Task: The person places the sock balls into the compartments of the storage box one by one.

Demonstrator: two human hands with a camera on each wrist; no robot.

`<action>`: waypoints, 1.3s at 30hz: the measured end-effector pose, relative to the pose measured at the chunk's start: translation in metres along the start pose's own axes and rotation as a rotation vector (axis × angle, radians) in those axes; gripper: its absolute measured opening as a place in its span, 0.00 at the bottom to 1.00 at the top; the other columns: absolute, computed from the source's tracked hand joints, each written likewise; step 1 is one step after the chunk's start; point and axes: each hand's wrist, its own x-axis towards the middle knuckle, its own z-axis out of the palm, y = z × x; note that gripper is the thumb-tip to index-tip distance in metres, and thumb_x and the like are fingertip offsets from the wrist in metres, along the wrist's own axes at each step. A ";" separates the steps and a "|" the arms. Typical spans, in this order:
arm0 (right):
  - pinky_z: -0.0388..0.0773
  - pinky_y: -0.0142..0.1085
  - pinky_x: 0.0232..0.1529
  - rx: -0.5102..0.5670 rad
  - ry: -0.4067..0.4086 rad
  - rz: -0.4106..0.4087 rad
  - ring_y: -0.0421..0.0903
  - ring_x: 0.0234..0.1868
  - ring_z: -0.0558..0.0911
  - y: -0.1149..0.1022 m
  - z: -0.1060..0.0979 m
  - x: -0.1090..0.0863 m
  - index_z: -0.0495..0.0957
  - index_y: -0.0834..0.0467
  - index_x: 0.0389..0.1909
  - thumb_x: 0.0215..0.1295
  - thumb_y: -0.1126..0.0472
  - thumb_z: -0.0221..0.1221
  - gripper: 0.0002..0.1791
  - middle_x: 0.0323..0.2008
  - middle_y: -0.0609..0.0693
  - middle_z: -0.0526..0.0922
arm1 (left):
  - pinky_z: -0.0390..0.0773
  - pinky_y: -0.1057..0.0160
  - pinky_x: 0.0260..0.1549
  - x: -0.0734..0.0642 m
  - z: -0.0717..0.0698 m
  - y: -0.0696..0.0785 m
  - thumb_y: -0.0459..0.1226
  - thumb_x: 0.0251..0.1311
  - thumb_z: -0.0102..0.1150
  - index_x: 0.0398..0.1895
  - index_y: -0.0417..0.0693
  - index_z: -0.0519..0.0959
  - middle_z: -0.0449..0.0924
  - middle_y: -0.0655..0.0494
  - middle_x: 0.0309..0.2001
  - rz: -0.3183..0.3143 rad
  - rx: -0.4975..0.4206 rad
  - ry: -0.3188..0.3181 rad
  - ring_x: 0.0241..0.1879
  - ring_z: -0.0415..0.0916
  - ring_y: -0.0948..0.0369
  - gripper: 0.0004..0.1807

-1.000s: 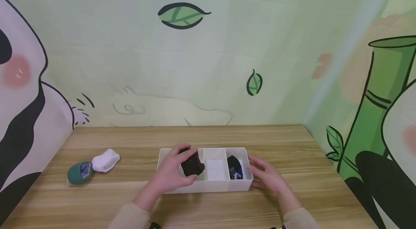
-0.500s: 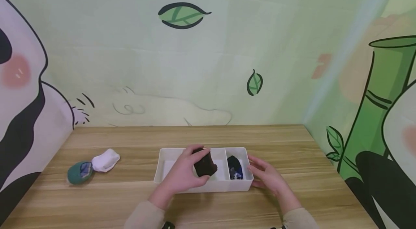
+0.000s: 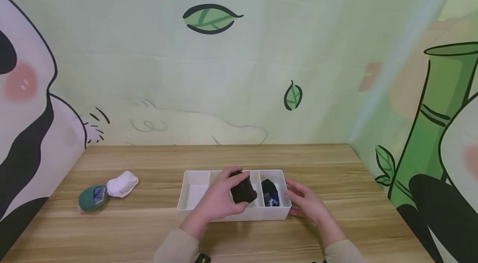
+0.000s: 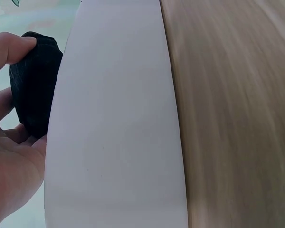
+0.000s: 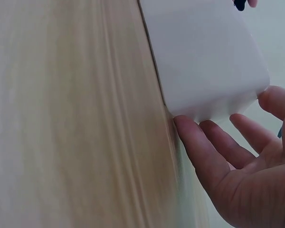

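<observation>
Your left hand [image 3: 220, 201] is at the lower centre of the frame, its thumb and fingers clamped on a dark bundle [image 3: 243, 191]. You have that bundle at the compartment just left of the box's rightmost one; whether it touches the floor there cannot be told. The white divided box [image 3: 250, 214] sits on the wood-grain surface [image 3: 336, 171]. Your right hand [image 3: 308, 204], at the lower right of centre, has its fingers apart, their tips touching the box's right end, as the right wrist view also shows. A dark, patterned bundle [image 3: 270, 193] lies in the rightmost compartment. In the lower left of the frame, you have a green bundle [image 3: 89, 199] and a white bundle [image 3: 122, 184] lying side by side on the surface.
</observation>
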 end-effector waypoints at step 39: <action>0.79 0.52 0.50 0.009 0.036 0.021 0.64 0.62 0.72 0.002 0.002 0.001 0.57 0.66 0.74 0.74 0.63 0.54 0.31 0.68 0.72 0.61 | 0.68 0.45 0.61 0.010 0.003 -0.008 0.35 0.48 0.74 0.61 0.39 0.77 0.69 0.39 0.65 0.007 0.027 -0.119 0.64 0.66 0.43 0.33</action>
